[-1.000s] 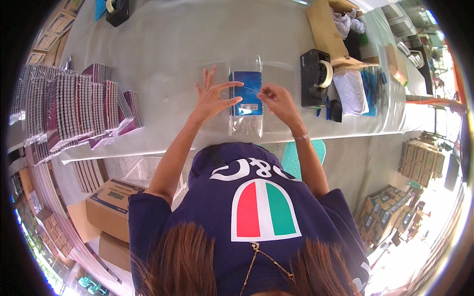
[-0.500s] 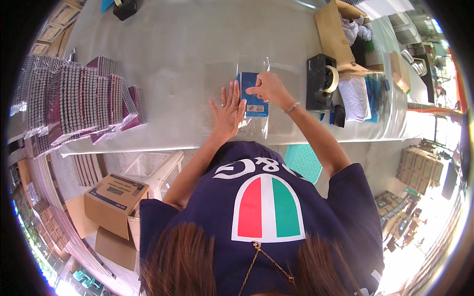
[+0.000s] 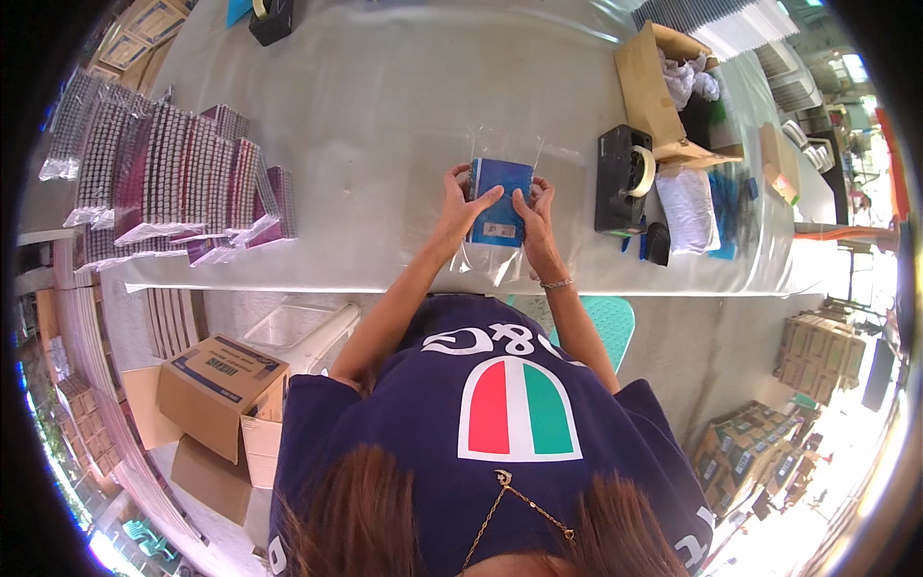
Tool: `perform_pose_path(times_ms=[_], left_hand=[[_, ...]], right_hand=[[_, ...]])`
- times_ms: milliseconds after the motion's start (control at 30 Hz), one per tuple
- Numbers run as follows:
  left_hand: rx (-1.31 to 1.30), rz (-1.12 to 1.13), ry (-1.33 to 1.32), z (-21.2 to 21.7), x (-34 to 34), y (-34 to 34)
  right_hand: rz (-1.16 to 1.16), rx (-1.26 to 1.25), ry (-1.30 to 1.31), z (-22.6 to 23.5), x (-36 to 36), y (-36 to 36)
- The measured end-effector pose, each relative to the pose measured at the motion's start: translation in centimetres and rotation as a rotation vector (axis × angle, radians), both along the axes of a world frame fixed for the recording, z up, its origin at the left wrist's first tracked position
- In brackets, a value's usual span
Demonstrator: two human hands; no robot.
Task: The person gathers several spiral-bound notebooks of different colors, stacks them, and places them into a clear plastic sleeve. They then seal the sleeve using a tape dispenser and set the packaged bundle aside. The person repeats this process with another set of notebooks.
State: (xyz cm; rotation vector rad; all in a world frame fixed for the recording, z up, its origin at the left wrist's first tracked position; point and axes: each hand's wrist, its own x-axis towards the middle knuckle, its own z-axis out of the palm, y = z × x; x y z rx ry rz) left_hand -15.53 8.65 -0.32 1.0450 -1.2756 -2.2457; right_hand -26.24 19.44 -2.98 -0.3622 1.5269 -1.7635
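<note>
A small blue booklet [image 3: 500,197] sits inside a clear plastic sleeve [image 3: 486,264] over the grey table [image 3: 385,106]. My left hand [image 3: 463,200] grips the booklet's left edge, fingers curled over its top corner. My right hand [image 3: 535,213] holds the right edge, thumb on the cover, a thin bracelet at the wrist. Both hands hold the sleeved booklet just above the table's near edge.
Rows of wrapped dark booklets [image 3: 163,178] lie on the table's left. A black tape dispenser [image 3: 623,178] and an open cardboard box [image 3: 654,82] stand at right. Cardboard boxes [image 3: 216,389] and a clear plastic bin [image 3: 288,327] sit on the floor at left; a teal stool [image 3: 601,322] is beneath me.
Both hands have come together on the booklet and lifted it; before, the left palm lay flat on the table beside the sleeve while the right hand held the booklet's top.
</note>
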Motion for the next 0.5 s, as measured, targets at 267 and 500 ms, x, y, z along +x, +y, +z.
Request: perform_pose_path(times_ms=[267,500], left_hand=[[-0.324,-0.158,0.291,3.2,3.5,-0.1],[-0.554,-0.053,0.299,-1.5,3.4,-0.2]], right_hand=[[0.370,-0.243,0.167,6.7,-0.2,1.3],[0.345,-0.128,0.344,1.4,-0.4,0.9]])
